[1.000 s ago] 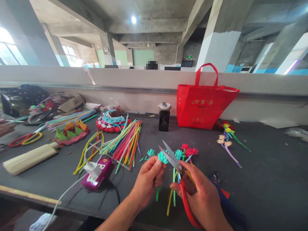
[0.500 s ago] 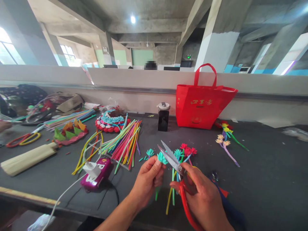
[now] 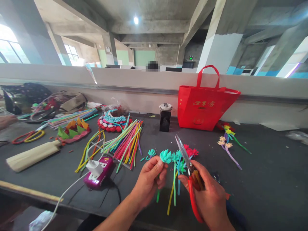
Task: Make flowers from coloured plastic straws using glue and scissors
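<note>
My left hand (image 3: 152, 178) pinches a turquoise pipe-cleaner flower (image 3: 166, 156) just under its head, and its green stem shows below my fingers. In my right hand (image 3: 205, 192) is a pair of scissors (image 3: 184, 150) with red handles, its blades nearly together and pointing up, to the right of the flower and apart from it. Behind the hands lie more turquoise flowers (image 3: 181, 166) and red flowers (image 3: 191, 151), with stems in green, yellow and blue. A small turquoise flower (image 3: 151, 152) rests left of the held one, beside a few cut bits.
Loose pipe cleaners (image 3: 127, 144) fan out behind a purple power strip (image 3: 99, 173) with a white plug. A phone (image 3: 165, 121) leans upright near a red bag (image 3: 208, 109). Finished-looking flowers (image 3: 228, 146) lie right; another person's hand (image 3: 8, 121) is at far left.
The scissors have moved right, away from the held flower, and their blades have closed up. The flower now shows more fully in my left hand. The view has shifted slightly.
</note>
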A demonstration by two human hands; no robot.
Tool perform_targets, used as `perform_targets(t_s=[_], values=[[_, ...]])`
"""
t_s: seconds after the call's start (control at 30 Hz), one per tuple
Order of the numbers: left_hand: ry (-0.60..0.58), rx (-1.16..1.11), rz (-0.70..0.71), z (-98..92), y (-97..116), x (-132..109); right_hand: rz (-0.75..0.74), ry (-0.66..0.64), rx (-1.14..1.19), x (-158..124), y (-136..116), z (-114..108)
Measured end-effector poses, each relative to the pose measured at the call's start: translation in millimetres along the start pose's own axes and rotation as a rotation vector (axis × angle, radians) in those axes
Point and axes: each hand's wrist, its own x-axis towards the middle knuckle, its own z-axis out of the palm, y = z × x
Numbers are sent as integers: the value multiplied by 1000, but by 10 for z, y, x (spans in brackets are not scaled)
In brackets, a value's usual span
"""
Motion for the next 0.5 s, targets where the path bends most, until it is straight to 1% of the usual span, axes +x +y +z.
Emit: perform_targets(t_s=[0.17, 0.33, 0.5], values=[[54, -13, 41, 17, -1, 15, 90, -23, 42, 51, 1, -8], [103, -23, 47, 30, 6, 21, 89, -3, 74, 52, -32, -25], [106, -11, 95, -4, -13, 37, 118, -75, 116, 1, -1, 7]])
